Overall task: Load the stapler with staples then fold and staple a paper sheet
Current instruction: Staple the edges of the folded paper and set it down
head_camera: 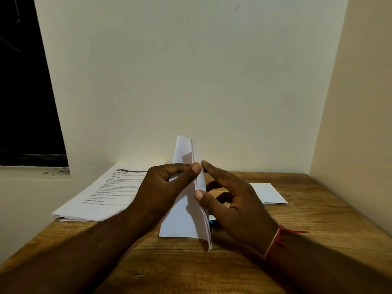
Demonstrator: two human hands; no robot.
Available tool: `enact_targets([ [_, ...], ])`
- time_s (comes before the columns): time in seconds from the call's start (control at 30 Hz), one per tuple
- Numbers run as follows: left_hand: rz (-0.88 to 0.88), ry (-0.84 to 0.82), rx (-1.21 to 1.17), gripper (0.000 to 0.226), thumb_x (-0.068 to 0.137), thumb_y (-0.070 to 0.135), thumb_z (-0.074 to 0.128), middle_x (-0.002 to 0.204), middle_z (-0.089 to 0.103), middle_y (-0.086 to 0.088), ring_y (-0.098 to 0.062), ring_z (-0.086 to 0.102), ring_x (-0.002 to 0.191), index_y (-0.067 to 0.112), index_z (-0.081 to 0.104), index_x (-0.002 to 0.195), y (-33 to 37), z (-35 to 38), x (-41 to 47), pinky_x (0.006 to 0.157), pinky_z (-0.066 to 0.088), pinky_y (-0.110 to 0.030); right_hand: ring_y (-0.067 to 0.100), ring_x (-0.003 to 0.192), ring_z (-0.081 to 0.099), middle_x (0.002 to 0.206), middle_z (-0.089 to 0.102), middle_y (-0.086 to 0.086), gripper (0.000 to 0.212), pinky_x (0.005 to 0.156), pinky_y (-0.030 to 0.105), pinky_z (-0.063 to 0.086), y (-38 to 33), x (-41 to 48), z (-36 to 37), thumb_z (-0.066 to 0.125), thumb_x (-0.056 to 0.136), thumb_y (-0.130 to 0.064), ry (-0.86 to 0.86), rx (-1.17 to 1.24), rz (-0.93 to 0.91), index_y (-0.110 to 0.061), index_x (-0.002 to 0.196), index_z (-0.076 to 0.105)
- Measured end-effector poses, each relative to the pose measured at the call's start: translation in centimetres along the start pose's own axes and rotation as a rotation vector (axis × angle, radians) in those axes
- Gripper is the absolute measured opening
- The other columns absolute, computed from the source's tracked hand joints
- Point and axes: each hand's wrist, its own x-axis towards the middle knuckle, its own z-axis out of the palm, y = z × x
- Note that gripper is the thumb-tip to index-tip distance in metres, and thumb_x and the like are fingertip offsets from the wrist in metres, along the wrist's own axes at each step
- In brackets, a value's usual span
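Plain cream walls (191,71) meet in a corner behind a wooden surface (297,230), and there's a dark window opening (23,81) off to the left. Both hands are up front holding a folded white paper sheet (186,213) pretty much on edge, fold line facing the camera, with its bottom end down near the surface and the top poking up in front of the wall. Left hand (165,187) has its fingers (194,168) closed on the sheet, thumb pressed against the folded edge up high. Right hand (235,206) grips it too, thumb tip pushed onto the fold lower down and the index finger reaching up to touch the edge near the left thumb, so both are clamped on the paper. The right wrist has a red thread band (275,240) on it. Over on the left of the surface sits a stack of printed pages (101,196) with black text, partly hidden by the left arm. On the right, behind the right hand, lies another folded white paper (267,193), flat and well apart from the held one. A tiny bit of something blue (211,219) peeks out just beside the sheet under the right hand, can't tell what it is.
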Motion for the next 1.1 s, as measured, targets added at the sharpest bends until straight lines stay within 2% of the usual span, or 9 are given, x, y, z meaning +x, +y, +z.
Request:
enact_targets([
  [0.2, 0.007, 0.035, 0.005, 0.031, 0.085, 0.065, 0.085, 0.107, 0.087, 0.008, -0.027, 0.081, 0.107, 0.038, 0.09, 0.1, 0.6, 0.0, 0.2, 0.101, 0.063, -0.064, -0.011, 0.117, 0.064, 0.138, 0.06, -0.031, 0.076, 0.076, 0.01, 0.059, -0.2, 0.3, -0.4, 0.068, 0.091, -0.061, -0.007, -0.026, -0.009, -0.042, 0.162, 0.047],
  [0.37, -0.005, 0.017, -0.035, 0.044, 0.073, 0.071, 0.082, 0.109, 0.087, 0.005, -0.03, 0.08, 0.109, 0.036, 0.09, 0.099, 0.8, 0.0, 0.1, 0.102, 0.063, -0.066, -0.009, 0.115, 0.066, 0.132, 0.062, -0.032, 0.071, 0.075, 0.013, 0.061, 0.3, 0.6, -0.4, 0.075, 0.096, -0.05, -0.004, -0.007, 0.005, -0.042, 0.161, 0.049],
  [0.47, 0.008, 0.02, 0.029, 0.031, 0.076, 0.065, 0.088, 0.108, 0.086, 0.012, -0.021, 0.08, 0.107, 0.04, 0.089, 0.093, 0.8, 0.1, 0.1, 0.1, 0.065, -0.059, -0.008, 0.116, 0.066, 0.134, 0.062, -0.034, 0.071, 0.076, 0.016, 0.063, 0.4, 0.6, -0.4, 0.075, 0.095, -0.05, 0.003, 0.012, -0.011, -0.043, 0.161, 0.05],
  [0.6, -0.005, 0.031, -0.006, 0.022, 0.082, 0.055, 0.092, 0.106, 0.087, 0.008, -0.021, 0.081, 0.103, 0.034, 0.09, 0.091, 0.7, 0.1, 0.1, 0.098, 0.066, -0.059, -0.006, 0.114, 0.069, 0.136, 0.065, -0.034, 0.066, 0.078, 0.018, 0.064, 0.5, 0.8, -0.5, 0.072, 0.097, -0.052, 0.023, 0.02, -0.022, -0.043, 0.159, 0.053],
  [0.7, 0.028, 0.082, 0.05, 0.018, 0.079, 0.055, 0.083, 0.101, 0.085, 0.014, -0.01, 0.079, 0.097, 0.039, 0.088, 0.085, 0.9, 0.0, -0.1, 0.095, 0.066, -0.05, 0.001, 0.11, 0.074, 0.126, 0.074, -0.029, 0.046, 0.082, 0.025, 0.068, 0.9, 1.0, -0.4, 0.071, 0.101, -0.047, 0.074, 0.058, 0.009, -0.048, 0.146, 0.062],
  [0.8, 0.104, 0.135, 0.216, 0.006, 0.083, 0.052, 0.088, 0.1, 0.079, 0.019, -0.003, 0.071, 0.1, 0.051, 0.084, 0.079, 0.8, 0.1, 0.1, 0.089, 0.059, -0.035, -0.002, 0.108, 0.074, 0.113, 0.079, -0.024, 0.048, 0.081, 0.019, 0.065, 0.7, 1.1, -0.7, 0.073, 0.091, -0.058, 0.196, 0.063, 0.012, -0.044, 0.137, 0.07],
  [0.9, 0.195, 0.147, 0.401, 0.011, 0.078, 0.064, 0.081, 0.111, 0.065, 0.025, 0.004, 0.061, 0.105, 0.054, 0.077, 0.075, 1.4, 0.3, -0.1, 0.08, 0.045, -0.013, -0.003, 0.104, 0.075, 0.107, 0.08, -0.02, 0.053, 0.077, 0.013, 0.061, 0.4, 1.1, -0.8, 0.078, 0.085, -0.059, 0.281, 0.054, -0.035, -0.032, 0.131, 0.076],
  [0.97, 0.297, 0.13, 0.472, 0.021, 0.076, 0.072, 0.073, 0.126, 0.063, 0.018, 0.0, 0.056, 0.115, 0.053, 0.077, 0.084, 1.6, 0.5, -0.3, 0.085, 0.039, -0.003, -0.003, 0.102, 0.076, 0.106, 0.08, -0.02, 0.047, 0.077, 0.012, 0.061, 0.3, 1.1, -0.8, 0.082, 0.086, -0.053, 0.313, 0.038, -0.07, -0.028, 0.127, 0.079],
  [1.1, 0.404, 0.082, 0.49, 0.036, 0.084, 0.072, 0.07, 0.164, 0.05, 0.007, -0.004, 0.035, 0.151, 0.043, 0.084, 0.099, 1.5, 0.6, -0.6, 0.109, 0.03, -0.013, 0.0, 0.099, 0.077, 0.103, 0.08, -0.02, 0.033, 0.077, 0.015, 0.063, 0.2, 1.1, -0.7, 0.084, 0.091, -0.039, 0.342, -0.005, -0.113, -0.026, 0.12, 0.082],
])
